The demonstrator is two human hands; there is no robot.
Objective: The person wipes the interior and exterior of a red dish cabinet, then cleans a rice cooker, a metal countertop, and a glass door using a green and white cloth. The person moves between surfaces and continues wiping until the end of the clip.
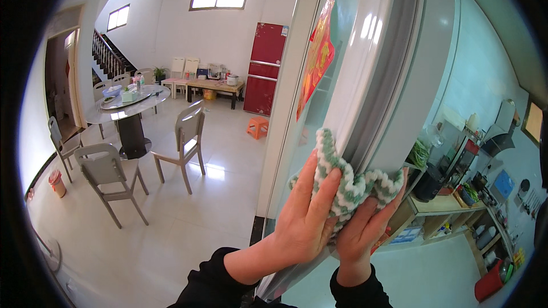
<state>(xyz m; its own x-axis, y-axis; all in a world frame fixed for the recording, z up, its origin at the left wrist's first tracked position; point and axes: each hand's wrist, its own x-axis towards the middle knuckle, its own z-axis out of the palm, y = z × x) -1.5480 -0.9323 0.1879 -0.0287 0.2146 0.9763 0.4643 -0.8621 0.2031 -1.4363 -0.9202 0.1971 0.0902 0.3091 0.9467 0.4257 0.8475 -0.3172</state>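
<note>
A green-and-white striped, fluffy cloth (346, 186) lies bunched against the white frame (357, 64) of a glass sliding door, around the grey channel (376, 107) in its edge. My left hand (302, 229) presses the cloth on the glass side, its fingers spread along it. On the other side of the edge, my right hand (363, 229) holds the cloth's other end with the fingers pointing up. Both palms are hidden. A red paper decoration with gold characters (317, 57) is on the door glass above the cloth.
To the left are a round glass table (152, 103), several chairs (188, 137), a red refrigerator (265, 68) and an orange stool (257, 127). A kitchen counter (445, 206) with greens and cookware stands to the right, with a red bin (489, 280) near it.
</note>
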